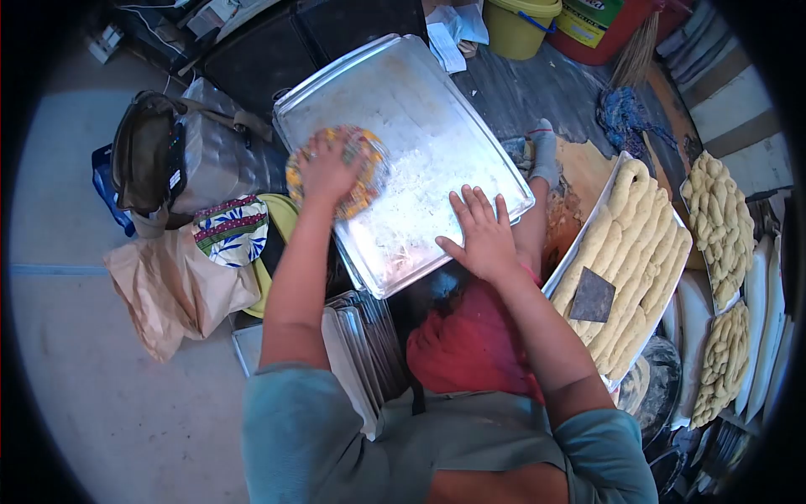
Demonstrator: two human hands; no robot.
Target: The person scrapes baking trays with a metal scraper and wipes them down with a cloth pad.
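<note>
A large shiny metal baking tray [437, 134] lies tilted in front of me, with another tray rim showing beneath its lower left edge. On its left side my left hand [330, 172] presses down on a round, bunched orange, yellow and grey patterned cloth [363, 197], fingers curled over it; the cloth is slightly blurred. My right hand [487, 235] rests open near the tray's lower right edge, fingers spread and holding nothing. Pale smears and whitish bits mark the tray's surface around the cloth.
To the right, a tray of braided dough [630, 244] carries a dark square scraper [593, 296]; more dough trays [718, 218] stand beyond. Thin trays [369, 344] are stacked below. A paper bag [180, 290], a patterned cloth [233, 231] and a handbag [147, 155] lie left; buckets [520, 29] stand behind.
</note>
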